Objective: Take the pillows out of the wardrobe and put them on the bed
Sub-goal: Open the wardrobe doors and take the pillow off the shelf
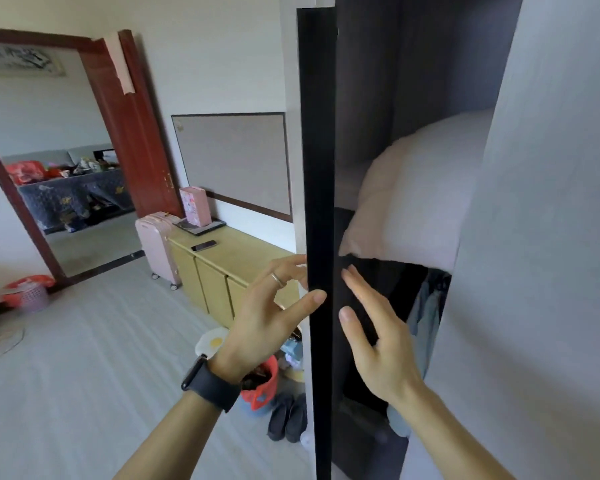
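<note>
wardrobe (368, 98) fills the right half of the view, dark inside. its left door (317, 168) stands edge-on in the middle and a grey right door (541, 237) swings across the right side. the pillows (423, 195) lie on a shelf inside, between the two doors. they are a pale, puffy heap whose front corner sags over the shelf lip above some hanging clothes (426, 317).

they look light, soft and bulky, likely to squash and droop rather than slip. a pinch at one corner would probably let them fold and drag. the better hold is likely both arms reaching in, one palm under the overhanging front and one on top or behind, hugging the bulk. the right door hides part of them, so how many there are is unclear.

the left hand (267, 317) grips the left door's edge, thumb on the dark edge and fingers curled on its outer face. the right hand (374, 341) is flat, fingers straight, holding nothing, close beside the same edge. i cannot tell whether it touches.
</note>
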The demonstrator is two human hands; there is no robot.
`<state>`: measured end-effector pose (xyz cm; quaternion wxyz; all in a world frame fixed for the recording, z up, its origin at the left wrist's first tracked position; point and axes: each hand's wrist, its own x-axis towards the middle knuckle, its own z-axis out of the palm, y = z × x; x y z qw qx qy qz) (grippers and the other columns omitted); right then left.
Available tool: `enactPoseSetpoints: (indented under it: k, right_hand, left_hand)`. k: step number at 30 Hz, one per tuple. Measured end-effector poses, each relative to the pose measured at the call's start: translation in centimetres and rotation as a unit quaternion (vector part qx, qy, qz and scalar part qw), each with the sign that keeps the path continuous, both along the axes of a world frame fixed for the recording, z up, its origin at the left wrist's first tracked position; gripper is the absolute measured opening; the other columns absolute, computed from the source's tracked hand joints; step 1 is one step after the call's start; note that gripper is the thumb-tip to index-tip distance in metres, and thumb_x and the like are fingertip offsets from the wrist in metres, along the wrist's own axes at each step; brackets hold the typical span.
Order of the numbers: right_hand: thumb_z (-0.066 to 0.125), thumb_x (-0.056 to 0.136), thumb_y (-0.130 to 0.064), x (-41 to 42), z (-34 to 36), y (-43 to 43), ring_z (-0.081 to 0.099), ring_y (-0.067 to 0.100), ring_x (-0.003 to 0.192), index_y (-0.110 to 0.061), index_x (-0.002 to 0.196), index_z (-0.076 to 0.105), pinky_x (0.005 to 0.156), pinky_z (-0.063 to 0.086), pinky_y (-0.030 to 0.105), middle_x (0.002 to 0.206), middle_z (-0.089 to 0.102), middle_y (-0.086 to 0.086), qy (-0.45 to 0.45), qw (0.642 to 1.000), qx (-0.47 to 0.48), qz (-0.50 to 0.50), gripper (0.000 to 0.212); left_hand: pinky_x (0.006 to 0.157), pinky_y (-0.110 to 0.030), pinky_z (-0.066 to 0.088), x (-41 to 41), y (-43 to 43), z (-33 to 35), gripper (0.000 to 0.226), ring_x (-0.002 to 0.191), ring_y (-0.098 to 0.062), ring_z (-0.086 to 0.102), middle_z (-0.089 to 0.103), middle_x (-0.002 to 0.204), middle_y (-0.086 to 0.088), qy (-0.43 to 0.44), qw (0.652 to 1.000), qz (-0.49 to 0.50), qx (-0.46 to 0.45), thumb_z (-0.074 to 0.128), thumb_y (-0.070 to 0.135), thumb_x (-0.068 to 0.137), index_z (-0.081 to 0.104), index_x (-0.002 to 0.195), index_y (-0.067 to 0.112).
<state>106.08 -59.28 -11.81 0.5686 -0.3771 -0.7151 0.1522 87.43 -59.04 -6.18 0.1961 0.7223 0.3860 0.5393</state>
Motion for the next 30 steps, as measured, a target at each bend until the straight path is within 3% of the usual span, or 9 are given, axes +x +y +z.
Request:
enactPoseSetpoints:
  k: [4, 7, 9, 12, 16, 21, 24, 30]
  right_hand:
    - [0.055, 0.101, -0.036, -4.1, -1.4, 0.0, 0.041, 0.001, 0.143, -0.043, 0.149, 0.038, 0.114, 0.034, 0.017, 0.152, 0.045, -0.025, -0.003, 0.996, -0.036, 0.076, 0.052]
    - [0.051, 0.100, -0.051, -6.9, -2.3, 0.5, 0.035, -0.001, 0.145, -0.053, 0.152, 0.028, 0.116, 0.032, 0.017, 0.157, 0.039, -0.024, -0.052, 0.995, -0.031, 0.077, 0.056]
    - [0.045, 0.099, -0.059, -8.8, -2.4, 0.8, 0.031, -0.002, 0.147, -0.061, 0.151, 0.016, 0.115, 0.028, 0.012, 0.161, 0.032, -0.023, -0.089, 0.994, -0.020, 0.057, 0.060]
    - [0.045, 0.098, -0.063, -11.7, -2.7, 1.7, 0.027, 0.006, 0.151, -0.052, 0.156, 0.016, 0.115, 0.031, 0.019, 0.165, 0.025, -0.015, -0.113, 0.993, 0.028, 0.038, 0.065]
    - [0.061, 0.093, -0.057, -15.3, -3.5, 3.3, 0.008, 0.018, 0.157, -0.040, 0.160, 0.011, 0.117, 0.030, 0.040, 0.171, 0.005, -0.008, -0.138, 0.989, 0.042, 0.034, 0.085]
    - [0.056, 0.094, -0.059, -18.9, -3.6, 5.0, -0.002, 0.016, 0.157, -0.046, 0.158, -0.001, 0.117, 0.031, 0.039, 0.170, -0.009, -0.011, -0.162, 0.985, 0.036, 0.053, 0.087]
    - [0.059, 0.093, -0.060, -21.0, -3.8, 5.9, 0.001, 0.018, 0.157, -0.046, 0.159, 0.001, 0.117, 0.032, 0.039, 0.170, -0.008, -0.010, -0.177, 0.983, 0.030, 0.030, 0.089]
    - [0.059, 0.091, -0.060, -25.0, -3.5, 7.0, 0.024, 0.030, 0.153, -0.040, 0.160, 0.005, 0.112, 0.039, 0.043, 0.170, 0.012, 0.005, -0.202, 0.978, 0.029, -0.044, 0.090]
  left_hand:
    - [0.093, -0.028, 0.051, -3.5, -1.4, 0.4, 0.013, 0.101, -0.010, 0.070, 0.072, 0.096, 0.018, -0.019, 0.996, 0.010, -0.086, 0.073, 0.027, 0.087, 0.065, 0.095, 0.033]
    - [0.084, -0.026, 0.054, -6.0, -2.2, 0.4, 0.022, 0.096, -0.014, 0.073, 0.076, 0.101, 0.007, -0.076, 0.991, 0.034, -0.101, 0.075, 0.024, 0.084, 0.067, 0.105, 0.021]
    - [0.085, -0.033, 0.057, -7.3, -2.6, 0.3, 0.033, 0.096, -0.017, 0.074, 0.075, 0.107, 0.005, -0.101, 0.988, 0.077, -0.091, 0.081, 0.026, 0.083, 0.067, 0.113, 0.026]
    - [0.087, -0.042, 0.059, -9.2, -3.1, -0.1, 0.046, 0.093, -0.018, 0.075, 0.075, 0.103, 0.003, -0.126, 0.978, 0.145, -0.077, 0.084, 0.028, 0.080, 0.066, 0.121, 0.036]
    - [0.084, -0.032, 0.060, -11.1, -3.3, -0.2, 0.050, 0.083, -0.005, 0.075, 0.075, 0.097, 0.020, -0.095, 0.965, 0.237, -0.055, 0.079, 0.026, 0.085, 0.061, 0.124, 0.051]
    - [0.079, -0.024, 0.060, -13.3, -2.4, 0.0, 0.062, 0.086, 0.004, 0.072, 0.070, 0.108, 0.027, -0.049, 0.956, 0.285, -0.055, 0.078, 0.042, 0.083, 0.042, 0.127, 0.068]
    - [0.082, -0.024, 0.060, -14.8, -1.3, 0.0, 0.063, 0.086, 0.010, 0.069, 0.067, 0.110, 0.028, -0.018, 0.943, 0.326, -0.064, 0.073, 0.045, 0.086, 0.033, 0.125, 0.072]
    - [0.085, -0.019, 0.055, -17.2, 0.4, 0.4, 0.062, 0.083, 0.021, 0.060, 0.062, 0.108, 0.034, -0.006, 0.932, 0.355, -0.076, 0.070, 0.039, 0.090, 0.029, 0.123, 0.071]
